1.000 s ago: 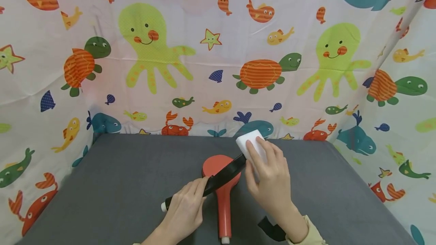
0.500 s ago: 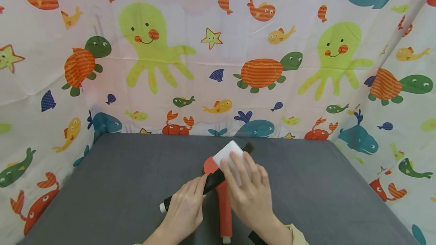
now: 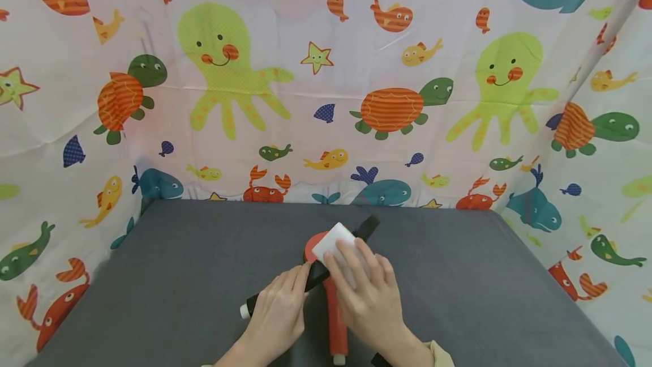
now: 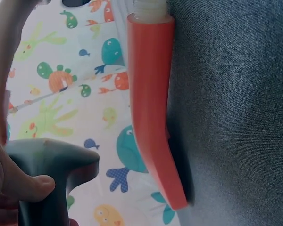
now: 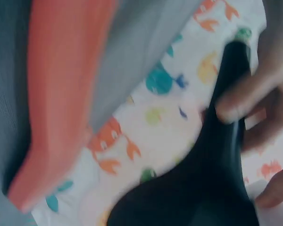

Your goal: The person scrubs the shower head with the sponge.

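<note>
One black paddle (image 3: 317,275) slants across the head view's lower centre; we see the left hand (image 3: 277,306) clamped round its handle, the right hand's (image 3: 368,296) fingers gripping a white sponge (image 3: 332,240) against it, overlapping a red paddle (image 3: 337,324).

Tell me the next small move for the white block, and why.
Perhaps slide the white block along the black tool to its far end: the right hand holds the block over the tool, the left hand grips the tool, and that end shows uncovered.
</note>
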`<state>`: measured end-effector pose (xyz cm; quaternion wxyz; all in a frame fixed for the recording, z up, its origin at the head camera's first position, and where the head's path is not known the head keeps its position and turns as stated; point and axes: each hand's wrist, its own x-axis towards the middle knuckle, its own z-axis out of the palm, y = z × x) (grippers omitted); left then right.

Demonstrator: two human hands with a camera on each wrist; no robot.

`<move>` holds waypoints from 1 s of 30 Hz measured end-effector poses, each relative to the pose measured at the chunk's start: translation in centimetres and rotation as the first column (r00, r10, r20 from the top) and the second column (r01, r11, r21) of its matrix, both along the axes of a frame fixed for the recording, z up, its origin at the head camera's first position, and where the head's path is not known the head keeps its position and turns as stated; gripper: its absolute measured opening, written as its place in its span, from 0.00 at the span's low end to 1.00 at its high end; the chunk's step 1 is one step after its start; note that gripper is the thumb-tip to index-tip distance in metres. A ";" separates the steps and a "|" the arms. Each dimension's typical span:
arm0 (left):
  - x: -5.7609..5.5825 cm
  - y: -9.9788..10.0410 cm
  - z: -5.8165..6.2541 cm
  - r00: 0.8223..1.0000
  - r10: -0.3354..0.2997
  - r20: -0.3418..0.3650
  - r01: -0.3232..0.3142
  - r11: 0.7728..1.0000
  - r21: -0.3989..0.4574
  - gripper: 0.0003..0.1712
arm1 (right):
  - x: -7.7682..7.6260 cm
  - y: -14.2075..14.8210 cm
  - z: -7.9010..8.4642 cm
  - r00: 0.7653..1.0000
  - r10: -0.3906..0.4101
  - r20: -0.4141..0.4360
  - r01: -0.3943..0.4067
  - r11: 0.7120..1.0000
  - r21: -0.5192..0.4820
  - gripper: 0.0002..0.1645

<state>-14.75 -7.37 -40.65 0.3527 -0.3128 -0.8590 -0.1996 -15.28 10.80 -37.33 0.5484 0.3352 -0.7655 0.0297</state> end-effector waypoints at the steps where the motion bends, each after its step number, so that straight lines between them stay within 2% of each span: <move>1: 0.0 0.0 0.0 1.000 -0.002 0.008 0.002 1.000 0.002 0.31 | -0.2 0.4 0.5 1.000 0.002 0.019 -0.001 1.000 -0.030 0.20; 4: 0.0 0.0 0.0 0.999 -0.013 0.030 0.013 1.000 0.007 0.32 | -1.0 1.8 1.9 0.995 0.015 0.103 0.001 0.990 -0.144 0.22; 6: -0.1 0.0 -0.1 0.999 -0.028 0.041 0.027 1.000 0.011 0.32 | -1.7 3.2 2.7 0.979 0.041 0.199 0.008 0.971 -0.238 0.23; 8: -0.1 0.0 0.0 0.998 -0.050 0.047 0.049 0.999 0.023 0.32 | -2.4 4.7 3.1 0.942 0.110 0.316 0.008 0.936 -0.351 0.22; 9: -0.1 0.0 0.0 0.996 -0.066 0.052 0.064 0.997 0.041 0.32 | -2.8 5.4 3.2 0.913 0.154 0.378 0.016 0.912 -0.410 0.22; 10: -0.1 0.0 0.0 0.994 -0.090 0.060 0.085 0.994 0.069 0.32 | -3.1 6.1 3.2 0.874 0.205 0.440 0.030 0.882 -0.471 0.21; 12: 0.0 0.1 0.0 0.985 -0.147 0.086 0.133 0.980 0.147 0.31 | -3.5 7.3 3.0 0.769 0.316 0.555 0.077 0.817 -0.571 0.21; 13: 0.0 0.1 0.0 0.978 -0.181 0.106 0.158 0.968 0.196 0.30 | -3.7 7.6 2.8 0.703 0.389 0.596 0.097 0.777 -0.622 0.20; 15: 0.1 0.3 0.0 0.953 -0.266 0.142 0.214 0.928 0.306 0.29 | -3.7 8.0 2.3 0.553 0.550 0.626 0.143 0.678 -0.721 0.18; 16: 0.2 0.3 0.0 0.937 -0.309 0.165 0.235 0.904 0.357 0.28 | -3.6 8.0 2.1 0.474 0.639 0.606 0.149 0.620 -0.770 0.18; 17: 0.2 0.4 0.0 0.916 -0.351 0.193 0.250 0.877 0.409 0.28 | -3.5 7.8 1.8 0.395 0.729 0.558 0.150 0.548 -0.823 0.18; 18: 0.3 0.4 0.1 0.889 -0.401 0.223 0.266 0.846 0.462 0.27 | -3.3 7.5 1.6 0.312 0.820 0.480 0.142 0.460 -0.877 0.19; 19: 0.4 0.4 0.3 0.857 -0.446 0.258 0.271 0.816 0.511 0.26 | -3.1 7.2 1.5 0.231 0.896 0.379 0.137 0.356 -0.924 0.19; 20: 0.4 0.4 0.4 0.819 -0.492 0.295 0.268 0.783 0.561 0.26 | -2.8 6.9 1.4 0.163 0.947 0.276 0.129 0.257 -0.958 0.20; 21: 0.4 0.4 0.5 0.771 -0.542 0.334 0.261 0.747 0.612 0.26 | -2.6 6.5 1.4 0.094 0.981 0.170 0.112 0.160 -0.981 0.21; 22: 0.4 0.4 0.6 0.712 -0.600 0.365 0.255 0.705 0.661 0.27 | -2.4 6.2 1.4 0.028 0.997 0.073 0.106 0.070 -0.992 0.22; 23: 0.4 0.3 0.7 0.648 -0.658 0.384 0.247 0.659 0.710 0.27 | -2.1 5.8 1.5 -0.024 1.000 -0.011 0.105 -0.008 -0.994 0.22; 24: 0.3 0.3 0.8 0.586 -0.707 0.397 0.236 0.617 0.750 0.27 | -1.9 5.5 1.6 -0.066 0.995 -0.076 0.105 -0.069 -0.992 0.22; 25: 0.2 0.2 0.8 0.529 -0.749 0.399 0.226 0.578 0.784 0.28 | -1.7 5.2 1.8 -0.084 0.989 -0.120 0.105 -0.111 -0.988 0.23; 27: 0.1 0.1 0.8 0.416 -0.821 0.392 0.205 0.504 0.839 0.28 | -1.3 4.6 2.1 -0.094 0.982 -0.166 0.109 -0.156 -0.982 0.22; 28: 0.0 0.1 0.8 0.370 -0.846 0.384 0.197 0.475 0.857 0.27 | -1.1 4.3 2.2 -0.086 0.982 -0.170 0.111 -0.160 -0.981 0.22; 29: 0.0 0.1 0.7 0.336 -0.859 0.386 0.178 0.460 0.870 0.27 | -0.9 4.1 2.3 -0.070 0.984 -0.164 0.106 -0.157 -0.982 0.21; 30: 0.0 0.2 0.7 0.308 -0.865 0.395 0.156 0.456 0.876 0.26 | -0.7 3.8 2.4 -0.045 0.987 -0.152 0.097 -0.147 -0.984 0.21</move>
